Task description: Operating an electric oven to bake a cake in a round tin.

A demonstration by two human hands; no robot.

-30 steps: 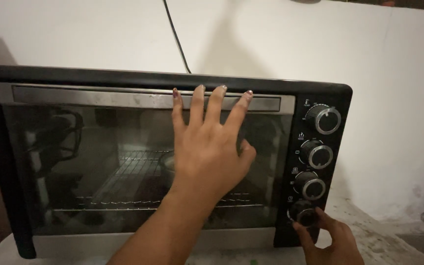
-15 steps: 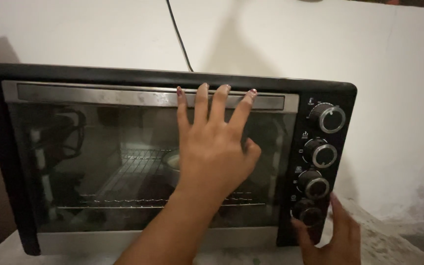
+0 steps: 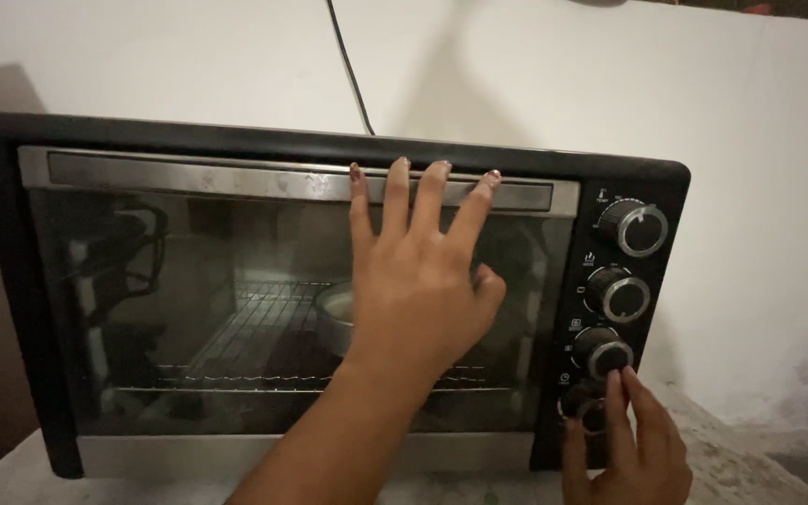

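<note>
A black countertop oven [image 3: 236,138] with a glass door [image 3: 189,309] and a steel handle bar [image 3: 189,173] fills the view. My left hand [image 3: 418,290] lies flat against the glass with fingers spread, the fingertips touching the handle bar. My right hand [image 3: 628,449] is at the bottom right, thumb and fingers pinched around the lowest knob [image 3: 584,404]; its index finger reaches up to the third knob [image 3: 605,353]. Inside, a round metal pan [image 3: 334,313] sits on a wire rack [image 3: 254,323], partly hidden by my left hand.
Two more knobs, the top knob [image 3: 636,227] and the second knob [image 3: 621,297], sit on the right-hand panel. A black cable [image 3: 348,65] runs up the white wall behind. The oven stands on a pale speckled counter [image 3: 731,449].
My right hand has risen a little on the lowest knob, its index finger now up by the third knob. My left hand stays pressed on the door.
</note>
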